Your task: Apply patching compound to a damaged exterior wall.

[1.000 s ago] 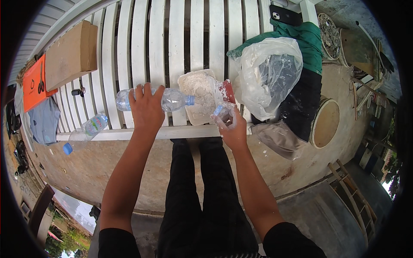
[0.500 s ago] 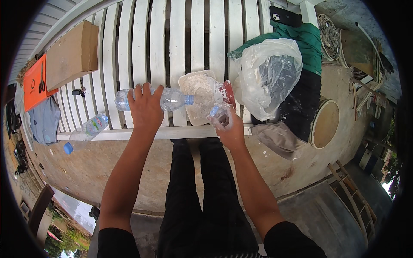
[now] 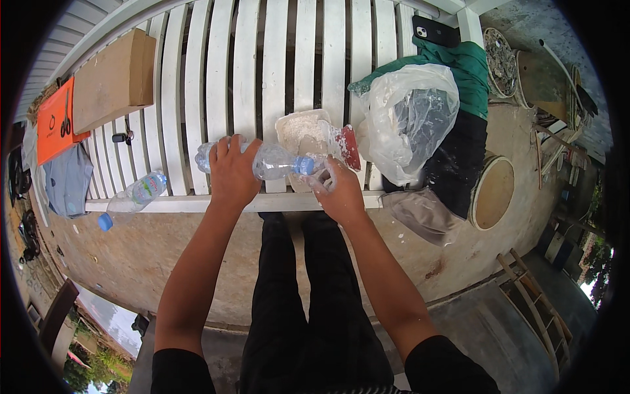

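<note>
My left hand (image 3: 231, 172) is wrapped round a clear plastic bottle (image 3: 273, 163), which lies sideways with its neck to the right. At the neck sits a blue cap (image 3: 304, 165), pinched in the fingers of my right hand (image 3: 341, 192), whose fingertips are coated white. Whether the cap is threaded on cannot be seen. Beneath the bottle's neck stands a pale shallow tub (image 3: 280, 123) holding white powder and a wet, greyish patch; the bottle and right hand hide its near part. A red-and-white smeared scraper (image 3: 350, 147) rests at the tub's right side.
Everything lies on a white slatted bench (image 3: 269, 79). Right of the tub are a clear plastic bag (image 3: 410, 125), green and black cloth (image 3: 469, 88) and a phone (image 3: 436, 30). To the left are a second bottle (image 3: 141, 192), a cardboard box (image 3: 111, 82), scissors (image 3: 65, 120) and keys (image 3: 123, 137).
The right hand has brought the blue cap leftward onto the bottle's neck. The left hand has shifted the bottle slightly right and nearer to me.
</note>
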`<act>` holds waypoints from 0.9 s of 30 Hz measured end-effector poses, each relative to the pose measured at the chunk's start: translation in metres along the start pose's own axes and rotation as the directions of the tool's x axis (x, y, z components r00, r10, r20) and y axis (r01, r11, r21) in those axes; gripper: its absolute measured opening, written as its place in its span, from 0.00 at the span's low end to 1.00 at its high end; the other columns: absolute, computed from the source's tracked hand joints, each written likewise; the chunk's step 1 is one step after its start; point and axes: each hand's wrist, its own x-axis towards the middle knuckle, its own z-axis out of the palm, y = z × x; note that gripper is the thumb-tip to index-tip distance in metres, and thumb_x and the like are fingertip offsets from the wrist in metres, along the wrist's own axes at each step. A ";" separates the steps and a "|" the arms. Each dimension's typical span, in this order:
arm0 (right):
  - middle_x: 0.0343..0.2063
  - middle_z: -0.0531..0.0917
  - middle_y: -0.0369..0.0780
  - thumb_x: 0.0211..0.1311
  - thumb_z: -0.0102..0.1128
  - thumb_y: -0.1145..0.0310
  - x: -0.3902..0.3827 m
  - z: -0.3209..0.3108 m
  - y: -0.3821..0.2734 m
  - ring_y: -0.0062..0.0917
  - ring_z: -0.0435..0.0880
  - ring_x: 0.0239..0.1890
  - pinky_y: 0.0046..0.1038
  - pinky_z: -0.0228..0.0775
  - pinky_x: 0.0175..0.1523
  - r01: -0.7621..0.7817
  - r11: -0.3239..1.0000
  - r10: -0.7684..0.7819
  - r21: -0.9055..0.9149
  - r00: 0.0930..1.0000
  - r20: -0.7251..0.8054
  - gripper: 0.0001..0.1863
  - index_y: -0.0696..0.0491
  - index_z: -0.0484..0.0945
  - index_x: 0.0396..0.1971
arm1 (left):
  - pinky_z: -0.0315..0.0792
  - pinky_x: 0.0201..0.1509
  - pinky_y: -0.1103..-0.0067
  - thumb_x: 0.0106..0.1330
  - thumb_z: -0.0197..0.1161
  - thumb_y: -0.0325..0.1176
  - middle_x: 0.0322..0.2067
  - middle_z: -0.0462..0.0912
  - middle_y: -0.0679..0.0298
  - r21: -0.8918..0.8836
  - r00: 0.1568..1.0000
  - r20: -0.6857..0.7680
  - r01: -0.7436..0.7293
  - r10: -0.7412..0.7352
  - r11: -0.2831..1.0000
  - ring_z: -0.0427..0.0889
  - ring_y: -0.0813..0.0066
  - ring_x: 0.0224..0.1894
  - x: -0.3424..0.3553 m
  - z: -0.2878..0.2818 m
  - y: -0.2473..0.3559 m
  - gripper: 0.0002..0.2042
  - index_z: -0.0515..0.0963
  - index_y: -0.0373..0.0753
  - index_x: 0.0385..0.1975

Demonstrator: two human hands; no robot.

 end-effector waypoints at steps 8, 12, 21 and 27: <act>0.23 0.77 0.43 0.54 0.67 0.65 0.010 -0.011 -0.012 0.29 0.75 0.21 0.30 0.68 0.30 0.267 0.961 -0.274 -0.075 0.956 -0.109 0.15 0.59 0.75 0.34 | 0.59 0.60 0.60 0.41 0.70 0.28 0.48 0.71 0.56 -0.070 0.999 -0.005 0.046 -0.047 0.996 0.67 0.53 0.55 0.002 -0.006 0.006 0.28 0.75 0.46 0.48; 0.16 0.72 0.44 0.60 0.61 0.57 0.012 -0.018 -0.041 0.28 0.69 0.18 0.33 0.61 0.26 -0.022 0.995 0.012 -0.099 0.995 -0.100 0.19 0.61 0.75 0.24 | 0.58 0.61 0.60 0.41 0.71 0.28 0.49 0.71 0.56 -0.127 0.994 -0.019 0.104 -0.107 0.986 0.67 0.54 0.56 0.003 -0.007 0.025 0.28 0.75 0.45 0.48; 0.14 0.65 0.38 0.64 0.57 0.57 0.007 -0.020 -0.048 0.20 0.60 0.18 0.28 0.57 0.26 -0.093 0.989 0.094 0.111 0.996 -0.007 0.22 0.61 0.71 0.20 | 0.59 0.61 0.62 0.39 0.71 0.25 0.48 0.72 0.57 -0.357 0.961 -0.156 0.160 -0.228 0.920 0.67 0.53 0.55 -0.007 -0.001 0.009 0.29 0.73 0.43 0.48; 0.18 0.66 0.30 0.66 0.58 0.64 -0.006 -0.014 -0.010 0.13 0.59 0.21 0.21 0.55 0.26 -0.092 0.963 0.111 0.254 0.992 -0.059 0.14 0.58 0.71 0.24 | 0.70 0.54 0.71 0.52 0.75 0.35 0.47 0.73 0.55 -0.890 0.794 -0.077 0.218 -0.603 0.400 0.75 0.65 0.49 -0.005 -0.004 -0.022 0.30 0.67 0.31 0.50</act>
